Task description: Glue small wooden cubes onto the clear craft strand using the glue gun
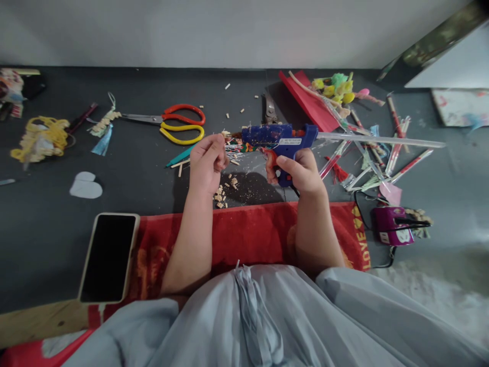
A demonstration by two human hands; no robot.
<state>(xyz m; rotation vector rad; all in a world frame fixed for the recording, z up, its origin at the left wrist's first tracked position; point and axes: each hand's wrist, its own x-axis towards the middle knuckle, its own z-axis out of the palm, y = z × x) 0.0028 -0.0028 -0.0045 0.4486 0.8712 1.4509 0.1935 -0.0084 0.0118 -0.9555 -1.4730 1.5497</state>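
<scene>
The left hand pinches a tiny piece, too small to identify, over the dark table, and just beside it the right hand is clamped around the blue glue gun, so gluing seems in hand, needing a steady aim.

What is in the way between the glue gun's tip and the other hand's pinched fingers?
Nothing visible: the glue gun in the right hand points its tip at the left hand across a small open gap.

We see red-and-yellow scissors up the counter, a dark phone at left, yellow yarn beyond, a purple device at right.
</scene>
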